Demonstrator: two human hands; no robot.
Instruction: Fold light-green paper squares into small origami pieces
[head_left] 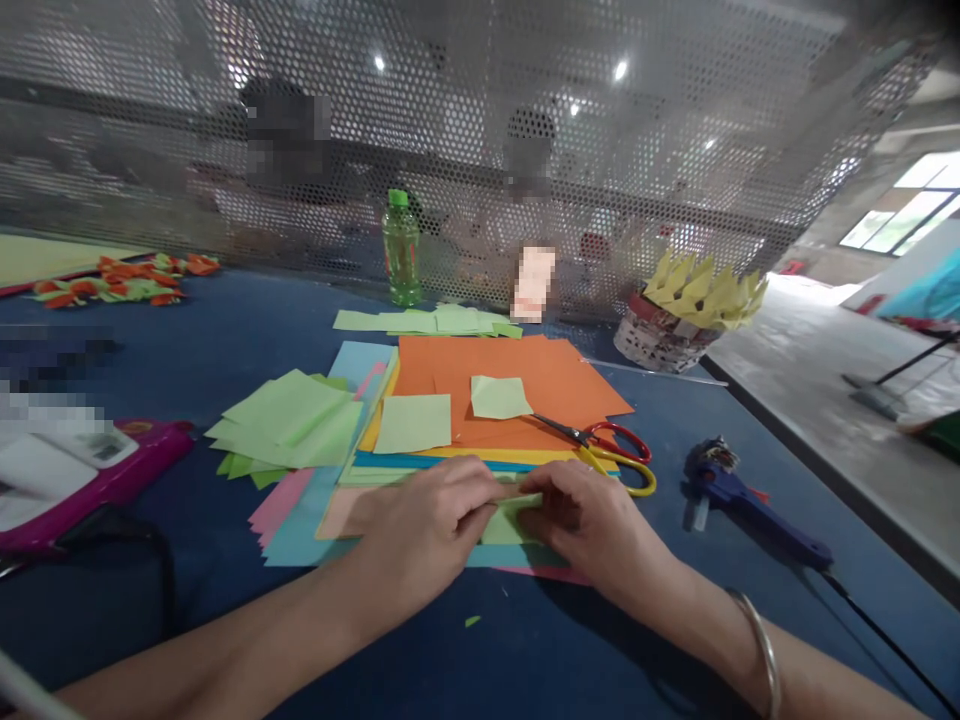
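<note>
Both my hands meet over a small light green paper piece [508,520] near the front of the blue table [225,330]. My left hand [427,525] pinches its left end with the fingers closed. My right hand [592,525] presses and grips its right end, fingers curled. The piece lies on a stack of coloured sheets: orange paper [555,375], yellow, blue and pink beneath. Two light green squares [414,423] rest on the orange sheet. Red and yellow scissors [611,450] lie just beyond my right hand.
A pile of green squares [289,420] sits to the left, more green strips [435,320] at the back. A blue glue gun [750,510] with its cord lies right. A green bottle [402,250], a basket with yellow paper points [686,315], orange-green paper pieces [120,280] and a pink case [97,480] stand around. People sit behind a perforated screen.
</note>
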